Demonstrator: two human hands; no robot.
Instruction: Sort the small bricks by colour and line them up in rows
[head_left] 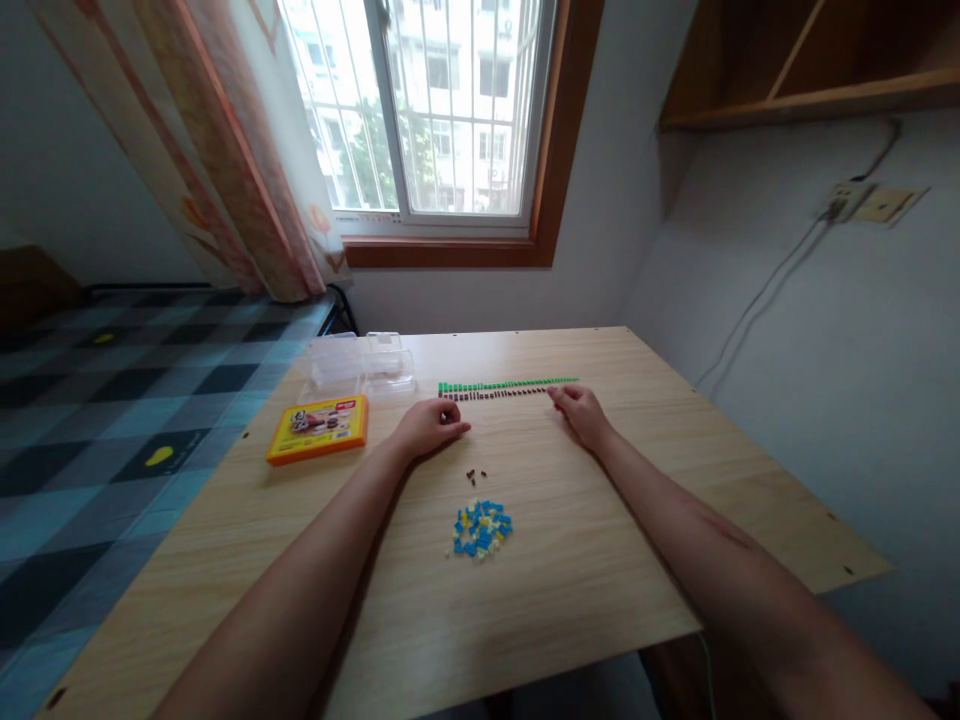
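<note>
A row of small dark brown toy bricks [495, 394] runs across the far part of the table, just in front of a row of green bricks [510, 384]. At the brown row's right end, my right hand [582, 412] pinches a tiny brown brick, mostly covered by the fingertips. My left hand [431, 428] rests near the row's left end with fingers curled; what they hold, if anything, is hidden. A few loose brown bricks [472, 475] lie nearer to me. Closer still is a pile of blue, yellow and cream bricks [482, 530].
An orange-yellow box [319, 428] lies left of my left forearm, with clear plastic containers [337, 365] behind it. The wooden table [600, 590] stands by a bed [150, 400], below a window [457, 110]. A cable [772, 285] hangs from the right wall socket.
</note>
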